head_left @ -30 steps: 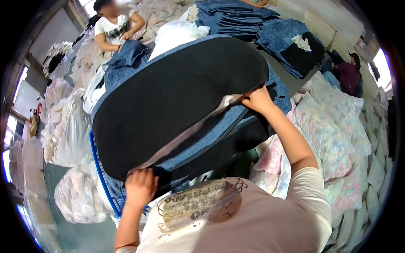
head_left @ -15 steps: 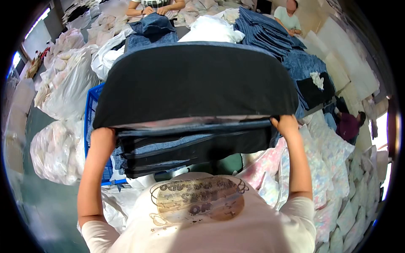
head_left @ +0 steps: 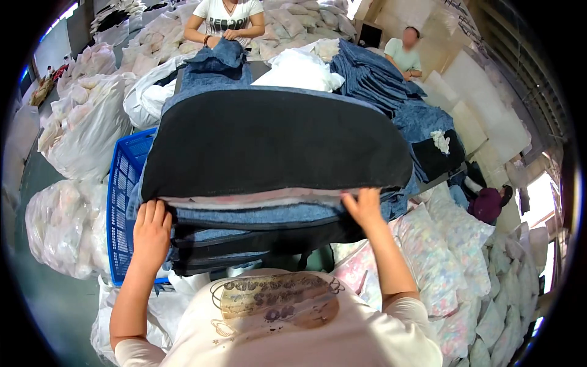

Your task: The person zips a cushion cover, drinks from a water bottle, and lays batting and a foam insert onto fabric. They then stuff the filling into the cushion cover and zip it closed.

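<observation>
A long black fabric piece with rounded ends and a blue edge lies on top of a stack of blue and black pieces. A pale pinkish strip shows along its near edge. At the left end of that edge my left hand rests with bent fingers pressed together on the corner. My right hand is near the right end, its thumb apart from the fingers, which lie on the black fabric's edge. The undersides of both hands are hidden.
A blue basket stands under the stack at the left. Folded blue fabric and a white bundle lie beyond. Co-workers are at the back and right. Filled bags surround the area.
The black piece has turned from slanted to nearly level across the view. My right hand has moved inward from its right corner along the near edge, and its thumb has spread.
</observation>
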`<action>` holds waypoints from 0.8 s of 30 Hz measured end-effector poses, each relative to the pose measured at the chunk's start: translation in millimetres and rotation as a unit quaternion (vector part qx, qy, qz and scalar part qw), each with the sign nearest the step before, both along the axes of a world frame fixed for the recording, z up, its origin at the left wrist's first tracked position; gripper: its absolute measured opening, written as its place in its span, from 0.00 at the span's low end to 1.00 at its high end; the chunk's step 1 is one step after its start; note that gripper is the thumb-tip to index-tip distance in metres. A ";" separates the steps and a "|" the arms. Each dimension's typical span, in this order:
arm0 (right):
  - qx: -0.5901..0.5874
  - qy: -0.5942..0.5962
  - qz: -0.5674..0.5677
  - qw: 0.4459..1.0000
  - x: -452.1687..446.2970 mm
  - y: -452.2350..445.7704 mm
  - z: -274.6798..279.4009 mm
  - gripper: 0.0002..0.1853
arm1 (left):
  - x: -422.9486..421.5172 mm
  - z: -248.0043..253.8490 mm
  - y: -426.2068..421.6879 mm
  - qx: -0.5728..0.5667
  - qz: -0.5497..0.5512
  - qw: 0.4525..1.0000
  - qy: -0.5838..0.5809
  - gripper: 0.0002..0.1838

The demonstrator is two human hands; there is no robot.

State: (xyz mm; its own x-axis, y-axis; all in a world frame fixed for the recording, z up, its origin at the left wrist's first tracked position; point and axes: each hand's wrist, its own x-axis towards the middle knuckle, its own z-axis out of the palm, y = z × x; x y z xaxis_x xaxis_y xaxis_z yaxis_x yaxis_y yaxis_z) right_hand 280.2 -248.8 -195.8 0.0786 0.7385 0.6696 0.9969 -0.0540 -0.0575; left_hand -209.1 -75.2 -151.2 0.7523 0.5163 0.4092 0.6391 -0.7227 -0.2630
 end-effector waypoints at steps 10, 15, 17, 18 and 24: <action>-0.245 -0.014 0.385 0.890 -184.8 133.3 25.8 0.23 | -6.8 10.4 6.5 0.053 -0.006 0.980 -0.190 0.27; -0.100 -0.107 0.389 0.910 -285.1 162.0 46.2 0.22 | -18.8 -18.5 12.8 -0.198 0.178 0.857 -0.440 0.31; -0.076 -0.180 0.374 0.907 -310.1 174.1 45.9 0.19 | -25.0 -28.5 12.2 -0.196 0.169 0.841 -0.476 0.25; -0.109 -0.099 0.421 0.895 -317.8 181.6 48.8 0.17 | -29.6 -33.2 11.3 -0.198 0.150 0.846 -0.472 0.22; -0.246 0.014 0.361 0.900 -326.3 192.8 46.4 0.15 | -40.4 -45.1 9.3 -0.201 0.040 0.883 -0.423 0.13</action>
State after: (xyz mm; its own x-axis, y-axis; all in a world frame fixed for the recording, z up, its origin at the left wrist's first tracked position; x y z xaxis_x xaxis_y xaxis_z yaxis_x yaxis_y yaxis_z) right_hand -46.0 -56.0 -149.4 -0.5281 0.8107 0.2526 0.7813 0.5805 -0.2295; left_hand -249.5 -65.9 -196.3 0.2202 0.7845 0.5797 0.5368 -0.5937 0.5995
